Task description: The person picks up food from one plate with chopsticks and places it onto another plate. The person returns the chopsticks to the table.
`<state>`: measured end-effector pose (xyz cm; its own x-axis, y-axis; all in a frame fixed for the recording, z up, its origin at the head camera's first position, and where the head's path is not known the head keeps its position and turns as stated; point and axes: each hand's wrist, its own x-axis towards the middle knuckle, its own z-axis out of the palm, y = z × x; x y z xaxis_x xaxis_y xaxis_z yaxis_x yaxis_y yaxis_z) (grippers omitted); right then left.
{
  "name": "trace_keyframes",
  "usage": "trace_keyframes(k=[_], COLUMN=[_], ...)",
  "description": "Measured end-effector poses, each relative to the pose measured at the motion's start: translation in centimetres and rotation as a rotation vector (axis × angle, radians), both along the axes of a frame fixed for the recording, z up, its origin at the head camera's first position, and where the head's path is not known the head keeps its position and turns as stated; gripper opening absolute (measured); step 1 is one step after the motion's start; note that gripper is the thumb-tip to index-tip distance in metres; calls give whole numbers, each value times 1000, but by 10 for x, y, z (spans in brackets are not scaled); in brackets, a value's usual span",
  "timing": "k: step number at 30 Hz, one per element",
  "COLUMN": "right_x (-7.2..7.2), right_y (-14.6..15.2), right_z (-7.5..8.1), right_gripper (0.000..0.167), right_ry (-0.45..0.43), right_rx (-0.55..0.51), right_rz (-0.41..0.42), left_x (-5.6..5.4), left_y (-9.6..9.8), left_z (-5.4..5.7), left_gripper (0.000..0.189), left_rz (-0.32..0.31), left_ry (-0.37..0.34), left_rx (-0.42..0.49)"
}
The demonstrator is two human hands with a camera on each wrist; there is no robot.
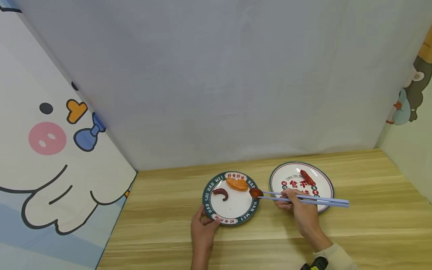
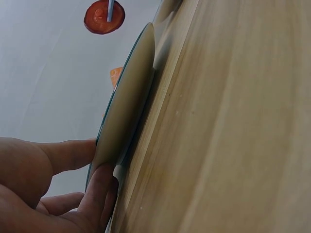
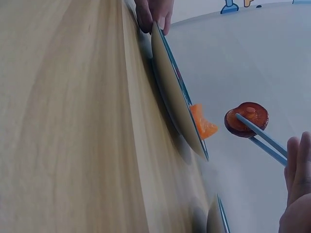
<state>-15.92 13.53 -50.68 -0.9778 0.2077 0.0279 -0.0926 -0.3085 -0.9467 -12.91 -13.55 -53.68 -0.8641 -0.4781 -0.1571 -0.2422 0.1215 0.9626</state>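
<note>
My right hand [image 1: 302, 215] grips a pair of light blue chopsticks [image 1: 324, 201]. Their tips pinch a brown-red mushroom cap [image 3: 247, 119], held in the air over the right rim of a green-rimmed plate [image 1: 230, 221]. In the left wrist view, my left hand [image 2: 63, 179] pinches that plate's near left edge, thumb at the rim and fingers against the underside. An orange, salmon-like piece [image 1: 237, 184] and a dark red curled piece [image 1: 221, 192] lie on this plate. A second white plate [image 1: 285, 174] with red lettering sits partly behind the right hand, bearing a long red piece [image 1: 307, 177].
Both plates stand on a wood-grain table [image 1: 158, 210]. A plain grey-white wall [image 1: 229, 86] rises at its back edge. Cartoon-printed panels [image 1: 60, 180] flank it on the left and right. A dark watch-like device [image 1: 315, 263] is at the right wrist.
</note>
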Motion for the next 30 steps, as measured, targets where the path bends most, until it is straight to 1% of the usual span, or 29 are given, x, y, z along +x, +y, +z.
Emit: trace_keyframes(k=[4,11,16,19,22,28,30], right_x=[0,-1,-2,-5,-7,-11,-13], right_y=[5,14,21,25,29,38,41], right_z=[0,-1,0,-1,-2,-2,-2], right_gripper=[32,34,35,33,33,33,30], right_ry=[-10,52,50,66,80,32,15], right_rx=[-1,-57,-45,-27,-31,-1,-17], right_rz=[-13,-10,-45,-67,-76,-96,-109], left_x=[0,-1,-2,-2,-3,-3,-3], left_y=[0,0,0,0,0,0,0], left_z=[-1,-1,0,-1,-2,-5,-6], left_gripper=[81,80,80,81,81,81,81], left_rz=[-1,1,5,5,7,10,12], left_ry=[-11,-20,-30,-33,-37,-32,-34], left_rx=[-1,-2,-7,-14,-17,-16,-16])
